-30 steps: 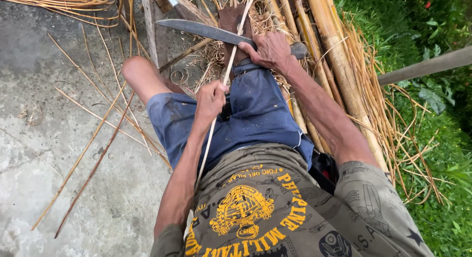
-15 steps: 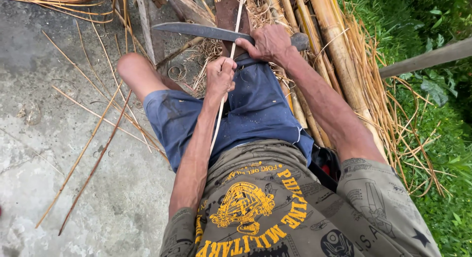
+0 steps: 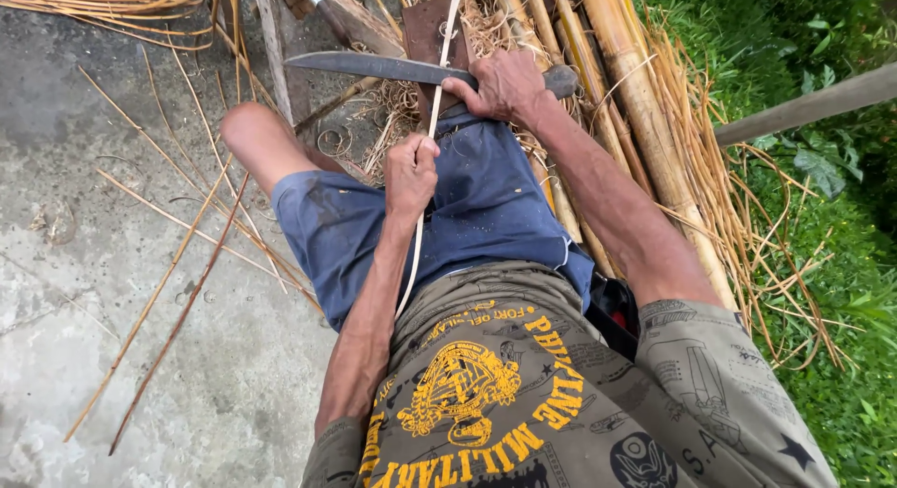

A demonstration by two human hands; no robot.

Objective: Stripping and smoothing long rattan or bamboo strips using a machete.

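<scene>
My right hand (image 3: 505,86) grips the handle of a long dark knife (image 3: 374,66), whose blade points left across my knee. A thin pale bamboo strip (image 3: 439,86) runs from beyond the blade back under the knife and along my lap. My left hand (image 3: 411,170) is closed around this strip just below the blade, over my blue shorts (image 3: 467,217). The strip's lower end hangs past my shirt.
Thick bamboo poles (image 3: 635,96) lie along my right side with dry shavings and splinters around them. Loose thin slivers (image 3: 187,236) are scattered on the concrete floor (image 3: 112,311) at left. A wooden block (image 3: 420,30) sits ahead. Grass (image 3: 822,264) grows at right.
My left hand has slid forward along the strip, closer to the knife blade. The right hand keeps the knife in much the same place.
</scene>
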